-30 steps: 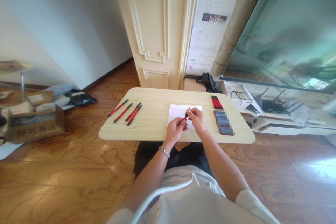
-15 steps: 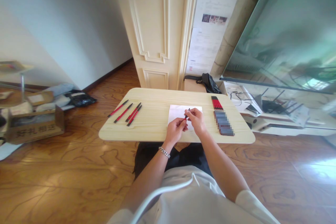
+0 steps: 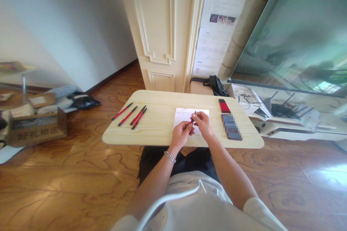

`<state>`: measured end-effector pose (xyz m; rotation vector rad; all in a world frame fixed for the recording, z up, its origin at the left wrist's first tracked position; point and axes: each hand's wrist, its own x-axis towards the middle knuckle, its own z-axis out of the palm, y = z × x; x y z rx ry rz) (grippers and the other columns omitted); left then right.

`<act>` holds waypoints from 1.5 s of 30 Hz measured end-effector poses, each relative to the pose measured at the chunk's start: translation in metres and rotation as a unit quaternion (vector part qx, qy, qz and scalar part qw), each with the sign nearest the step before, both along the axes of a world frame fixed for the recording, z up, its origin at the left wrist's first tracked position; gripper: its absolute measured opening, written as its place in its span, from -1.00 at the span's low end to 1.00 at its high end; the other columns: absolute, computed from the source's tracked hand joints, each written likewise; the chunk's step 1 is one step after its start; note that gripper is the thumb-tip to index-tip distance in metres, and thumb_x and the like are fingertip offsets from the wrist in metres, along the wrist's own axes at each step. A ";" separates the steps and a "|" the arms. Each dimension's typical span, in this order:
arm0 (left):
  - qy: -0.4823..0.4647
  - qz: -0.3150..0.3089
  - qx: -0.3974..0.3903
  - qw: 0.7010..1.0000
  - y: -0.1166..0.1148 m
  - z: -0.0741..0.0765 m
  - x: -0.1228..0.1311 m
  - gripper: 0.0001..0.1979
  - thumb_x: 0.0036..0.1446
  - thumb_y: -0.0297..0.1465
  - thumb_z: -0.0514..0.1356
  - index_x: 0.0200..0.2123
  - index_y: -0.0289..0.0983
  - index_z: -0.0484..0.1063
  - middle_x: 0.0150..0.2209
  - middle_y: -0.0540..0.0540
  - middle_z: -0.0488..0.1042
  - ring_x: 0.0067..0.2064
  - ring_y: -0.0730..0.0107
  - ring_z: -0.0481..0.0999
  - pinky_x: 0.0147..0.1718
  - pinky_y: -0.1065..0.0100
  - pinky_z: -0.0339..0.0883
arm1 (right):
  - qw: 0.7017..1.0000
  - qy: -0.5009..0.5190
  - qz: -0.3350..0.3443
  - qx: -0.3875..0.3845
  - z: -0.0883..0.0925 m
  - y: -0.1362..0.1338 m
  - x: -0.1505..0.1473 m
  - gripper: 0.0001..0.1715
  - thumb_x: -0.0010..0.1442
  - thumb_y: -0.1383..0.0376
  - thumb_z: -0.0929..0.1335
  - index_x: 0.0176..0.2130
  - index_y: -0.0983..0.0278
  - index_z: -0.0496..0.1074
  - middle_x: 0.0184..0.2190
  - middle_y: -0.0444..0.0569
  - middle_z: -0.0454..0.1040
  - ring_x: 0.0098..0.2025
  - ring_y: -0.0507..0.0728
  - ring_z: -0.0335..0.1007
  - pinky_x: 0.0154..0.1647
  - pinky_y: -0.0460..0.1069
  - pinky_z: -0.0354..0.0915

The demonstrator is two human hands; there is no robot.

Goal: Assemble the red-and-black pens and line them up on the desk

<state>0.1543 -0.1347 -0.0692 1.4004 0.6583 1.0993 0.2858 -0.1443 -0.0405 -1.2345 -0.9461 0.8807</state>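
Above a white sheet of paper (image 3: 179, 116), both hands are closed on one red and black pen (image 3: 193, 118). My left hand (image 3: 181, 134) pinches its lower red part, and a silver chain bracelet circles that wrist. At the pen's dark upper end are the fingers of my right hand (image 3: 203, 123). The fingers cover much of the pen. Several red pens with black ends (image 3: 138, 115) lie slanted on the left of the table. A tight row of red and black pens (image 3: 225, 106) sits at the right, above a blurred-out dark rectangular object (image 3: 231, 127).
The light wood table (image 3: 157, 130) has rounded corners. Behind it stand a cream panelled door (image 3: 159, 25) and a box with a black bag (image 3: 217, 85) on it. A cardboard box (image 3: 38, 130) and packages lie on the floor at left. A large dark screen (image 3: 298, 36) is at right.
The hands and the pen stay almost in the same place. The whole view has shifted very slightly; nothing has been taken up or let go.
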 end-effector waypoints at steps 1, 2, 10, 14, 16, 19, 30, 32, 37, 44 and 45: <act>-0.001 0.000 0.000 1.000 0.000 0.000 0.000 -0.66 0.18 -0.12 0.17 -0.24 -0.31 0.47 -0.44 -0.09 0.51 -0.47 0.42 0.50 -0.47 0.40 0.37 | 1.000 0.008 0.010 0.002 0.001 -0.001 0.000 -0.57 0.05 -0.04 0.41 -0.24 0.22 0.43 -0.35 -0.07 0.54 -0.38 0.05 0.42 -0.40 -0.07 0.29; -0.001 0.001 -0.002 1.000 0.000 0.000 0.000 -0.66 0.18 -0.12 0.17 -0.24 -0.31 0.47 -0.44 -0.09 0.51 -0.47 0.42 0.50 -0.47 0.40 0.37 | 1.000 0.013 0.020 0.004 0.001 -0.001 0.000 -0.56 0.09 -0.05 0.38 -0.18 0.21 0.44 -0.32 -0.07 0.54 -0.35 0.06 0.43 -0.39 -0.07 0.30; 0.003 0.002 -0.003 1.000 0.001 -0.001 0.000 -0.66 0.17 -0.12 0.18 -0.25 -0.30 0.47 -0.44 -0.09 0.51 -0.47 0.42 0.49 -0.48 0.40 0.36 | 1.000 -0.012 0.003 -0.004 -0.001 0.001 0.002 -0.61 0.01 -0.01 0.44 -0.35 0.24 0.41 -0.38 -0.06 0.53 -0.40 0.05 0.39 -0.41 -0.07 0.29; 0.002 0.008 -0.003 1.000 0.000 0.000 0.000 -0.66 0.17 -0.11 0.17 -0.25 -0.30 0.47 -0.45 -0.08 0.51 -0.48 0.42 0.49 -0.48 0.40 0.36 | 0.999 0.010 0.037 0.007 0.002 -0.002 0.002 -0.57 0.13 -0.04 0.34 -0.14 0.19 0.46 -0.29 -0.05 0.53 -0.31 0.07 0.43 -0.37 -0.06 0.31; 0.005 0.009 -0.004 1.000 0.000 0.000 0.000 -0.65 0.17 -0.11 0.17 -0.25 -0.30 0.47 -0.44 -0.08 0.51 -0.47 0.42 0.49 -0.48 0.39 0.36 | 0.999 0.002 0.042 0.009 0.003 -0.002 0.001 -0.57 0.13 -0.04 0.33 -0.15 0.19 0.49 -0.30 -0.05 0.53 -0.31 0.07 0.43 -0.36 -0.05 0.31; 0.011 0.006 -0.003 1.000 0.000 -0.001 0.000 -0.64 0.18 -0.10 0.16 -0.25 -0.30 0.48 -0.44 -0.09 0.52 -0.47 0.41 0.50 -0.48 0.39 0.36 | 1.000 -0.013 0.026 0.005 0.003 0.000 0.002 -0.60 0.08 -0.03 0.37 -0.30 0.24 0.49 -0.35 -0.05 0.52 -0.34 0.06 0.41 -0.36 -0.05 0.31; 0.003 0.017 -0.007 1.000 -0.002 0.000 0.000 -0.65 0.12 -0.11 0.22 -0.26 -0.30 0.48 -0.44 -0.09 0.53 -0.46 0.40 0.51 -0.46 0.38 0.39 | 0.997 -0.066 -0.047 0.000 0.002 0.003 0.002 -0.58 -0.01 -0.05 0.44 -0.45 0.25 0.38 -0.51 -0.12 0.47 -0.48 0.04 0.32 -0.41 -0.04 0.28; 0.001 0.018 -0.011 1.000 -0.001 0.000 0.000 -0.65 0.11 -0.11 0.23 -0.27 -0.31 0.48 -0.44 -0.09 0.53 -0.46 0.39 0.52 -0.45 0.38 0.39 | 0.996 -0.065 -0.062 -0.008 0.002 0.003 0.001 -0.57 -0.04 -0.05 0.45 -0.46 0.25 0.38 -0.54 -0.13 0.45 -0.50 0.05 0.31 -0.43 -0.04 0.27; -0.001 0.014 -0.009 1.000 0.000 -0.002 0.001 -0.66 0.13 -0.12 0.21 -0.26 -0.31 0.47 -0.45 -0.08 0.52 -0.47 0.41 0.50 -0.47 0.39 0.38 | 1.000 -0.008 0.016 0.015 0.006 -0.001 -0.001 -0.57 0.10 -0.02 0.36 -0.19 0.22 0.50 -0.31 -0.05 0.53 -0.32 0.08 0.41 -0.35 -0.05 0.29; -0.002 0.014 -0.022 1.000 -0.001 -0.003 0.000 -0.66 0.11 -0.13 0.23 -0.27 -0.31 0.47 -0.44 -0.08 0.53 -0.46 0.40 0.51 -0.44 0.38 0.39 | 0.998 -0.042 -0.056 0.004 0.005 0.001 -0.003 -0.60 -0.01 -0.02 0.44 -0.45 0.27 0.44 -0.48 -0.08 0.50 -0.45 0.05 0.34 -0.41 -0.05 0.25; -0.003 0.013 -0.023 1.000 -0.001 -0.002 0.000 -0.66 0.11 -0.12 0.23 -0.28 -0.31 0.48 -0.45 -0.08 0.52 -0.46 0.41 0.51 -0.45 0.38 0.39 | 0.998 -0.037 -0.049 0.002 0.006 0.001 -0.003 -0.60 0.00 -0.02 0.44 -0.44 0.27 0.44 -0.47 -0.08 0.51 -0.45 0.05 0.35 -0.41 -0.05 0.25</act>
